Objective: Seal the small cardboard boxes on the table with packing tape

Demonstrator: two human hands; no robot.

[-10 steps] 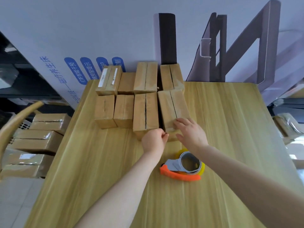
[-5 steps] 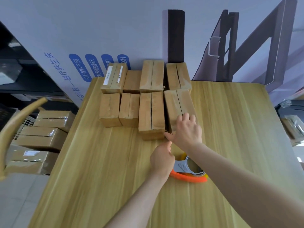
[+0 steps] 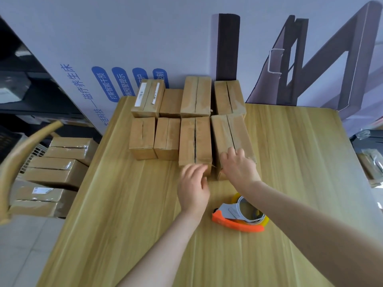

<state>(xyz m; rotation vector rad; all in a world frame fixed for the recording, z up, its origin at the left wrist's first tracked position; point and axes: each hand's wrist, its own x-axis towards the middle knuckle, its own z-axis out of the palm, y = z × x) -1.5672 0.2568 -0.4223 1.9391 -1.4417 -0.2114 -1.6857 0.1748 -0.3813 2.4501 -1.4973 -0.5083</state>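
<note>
Far left, down on the floor, I see a pile of taped boxes [image 3: 60, 164]. Up on the wooden table [image 3: 124, 224] sit eight small cardboard boxes [image 3: 167, 137] in two rows at the far end. In the front row, the third box [image 3: 194, 139] has a dark gap down its top.

The left hand [image 3: 193, 187] is loose and spread, with its fingertips at that box's near end, holding nothing. The right hand [image 3: 238, 168] lies on the near end of the fourth box [image 3: 230, 133], fingers flat on top. The hands are close but apart.

The tape dispenser [image 3: 238, 216] lies beside the right arm, and nobody holds it.

I think these boxes are light and stiff. One may slide on the smooth wood, and the flaps may pop up. I would hold a box by its long sides and press the flaps shut.
</note>
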